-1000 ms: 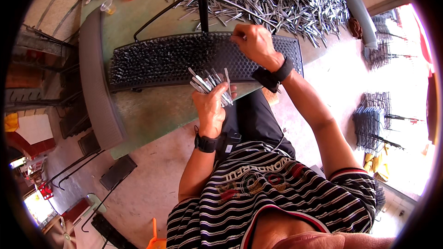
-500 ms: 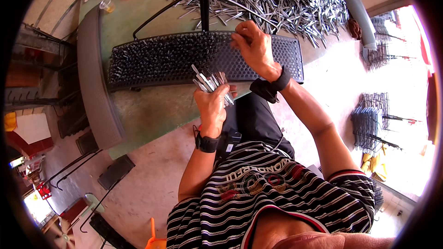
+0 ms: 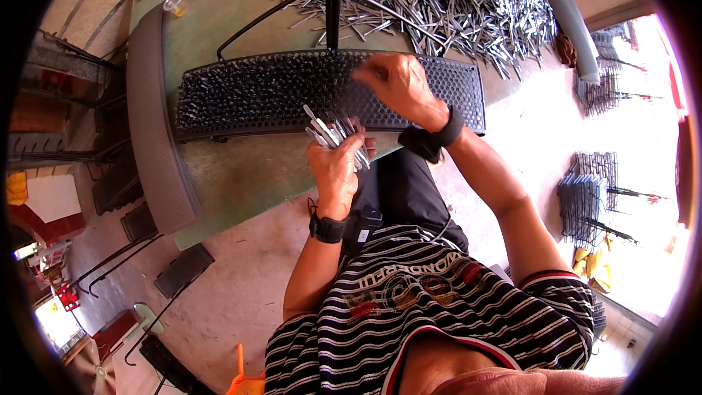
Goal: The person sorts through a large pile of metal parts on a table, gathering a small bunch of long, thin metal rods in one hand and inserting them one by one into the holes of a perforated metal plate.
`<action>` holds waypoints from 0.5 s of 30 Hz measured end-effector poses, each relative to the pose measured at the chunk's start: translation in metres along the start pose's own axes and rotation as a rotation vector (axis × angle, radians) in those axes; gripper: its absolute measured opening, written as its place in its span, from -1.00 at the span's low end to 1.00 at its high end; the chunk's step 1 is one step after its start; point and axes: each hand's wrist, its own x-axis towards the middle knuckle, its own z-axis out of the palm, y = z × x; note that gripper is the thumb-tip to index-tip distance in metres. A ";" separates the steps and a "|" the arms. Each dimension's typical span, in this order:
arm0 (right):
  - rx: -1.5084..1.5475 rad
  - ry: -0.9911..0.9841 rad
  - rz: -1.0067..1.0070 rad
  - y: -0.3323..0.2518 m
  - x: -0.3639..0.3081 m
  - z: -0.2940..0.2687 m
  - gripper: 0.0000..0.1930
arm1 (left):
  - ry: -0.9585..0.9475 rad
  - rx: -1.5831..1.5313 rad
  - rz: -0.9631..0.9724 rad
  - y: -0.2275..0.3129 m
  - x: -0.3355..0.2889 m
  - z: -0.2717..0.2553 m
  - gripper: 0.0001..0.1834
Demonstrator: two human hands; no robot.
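Head view: right hand (image 3: 398, 86) has shifted left along long black perforated rack (image 3: 248, 95) on green bench (image 3: 241, 168), fingers pinched down at hole (whether pin is between them, cannot tell). Left hand (image 3: 336, 164) stays clenched around bundle of thin silver metal pins (image 3: 333, 132), just beside rack's near edge. Loose heap of pins (image 3: 439, 0) lies beyond.

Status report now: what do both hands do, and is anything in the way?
Left hand shut on bundle of metal pins. Right hand fingertips down on black perforated rack, grip unclear. Loose pin pile behind rack; nothing blocking.
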 end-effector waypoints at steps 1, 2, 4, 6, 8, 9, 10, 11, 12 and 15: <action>0.151 -0.113 0.063 -0.004 -0.004 -0.003 -0.83 | -0.017 0.023 -0.027 0.001 0.000 0.001 -0.79; 0.283 -0.289 -0.030 -0.003 -0.008 -0.004 -0.81 | -0.034 0.046 -0.053 0.003 -0.001 0.002 -0.79; 0.425 -0.360 0.020 0.000 -0.016 0.000 -0.84 | -0.080 0.083 -0.097 0.004 -0.001 0.004 -0.78; 0.485 -0.199 0.149 -0.003 -0.019 -0.004 -0.88 | -0.125 0.110 -0.128 0.003 -0.001 0.004 -0.75; 0.595 -0.039 0.343 -0.007 -0.018 -0.010 -0.89 | -0.141 0.088 -0.119 0.001 -0.003 0.002 -0.71; 0.624 0.040 0.292 -0.003 -0.017 -0.009 -0.88 | -0.160 0.076 -0.110 0.000 -0.004 0.001 -0.69; 0.587 0.138 0.230 -0.001 -0.016 -0.006 -0.89 | -0.179 0.065 -0.100 -0.002 -0.004 -0.001 -0.68; 0.549 0.234 0.167 0.000 -0.014 -0.002 -0.89 | -0.209 0.007 -0.118 -0.007 -0.001 -0.005 -0.71; 0.512 0.328 0.105 0.001 -0.013 0.002 -0.89 | -0.202 -0.040 -0.140 -0.008 -0.001 -0.007 -0.72; 0.416 0.344 0.086 0.004 -0.008 0.009 -0.88 | -0.162 -0.112 -0.218 -0.007 -0.005 -0.008 -0.76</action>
